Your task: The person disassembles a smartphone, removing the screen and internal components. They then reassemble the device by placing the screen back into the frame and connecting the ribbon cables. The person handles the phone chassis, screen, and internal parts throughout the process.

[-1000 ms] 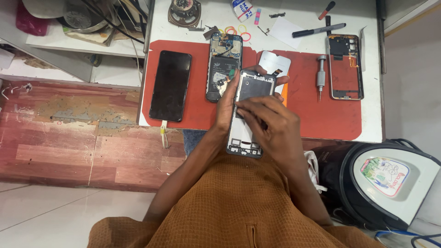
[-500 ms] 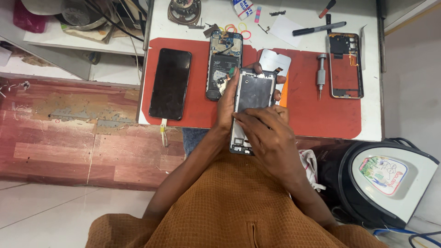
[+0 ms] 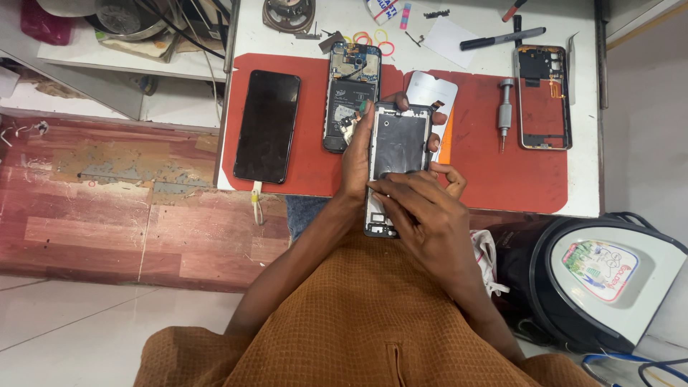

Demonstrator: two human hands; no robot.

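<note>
My left hand (image 3: 356, 154) grips a stripped phone frame (image 3: 398, 143) by its left edge, with fingertips curling round its top and right side. It holds the frame above the near edge of a red work mat (image 3: 487, 179). My right hand (image 3: 423, 211) lies over the frame's lower half, thumb and fingers pressed on its inner surface. The bottom end of the frame (image 3: 380, 228) sticks out beneath that hand. Just left of my left hand lies an opened phone body (image 3: 347, 93) with its circuit board showing.
On the mat lie a black phone screen (image 3: 266, 125), a small screwdriver (image 3: 504, 111), a grey back cover (image 3: 433, 89) and another phone frame (image 3: 542, 97). Coloured rubber rings (image 3: 373, 39) and a marker (image 3: 502, 38) lie on the white table. A rounded machine (image 3: 609, 279) stands at the right.
My right hand has slid down the frame toward me, uncovering its dark upper half. My left hand keeps the same grip.
</note>
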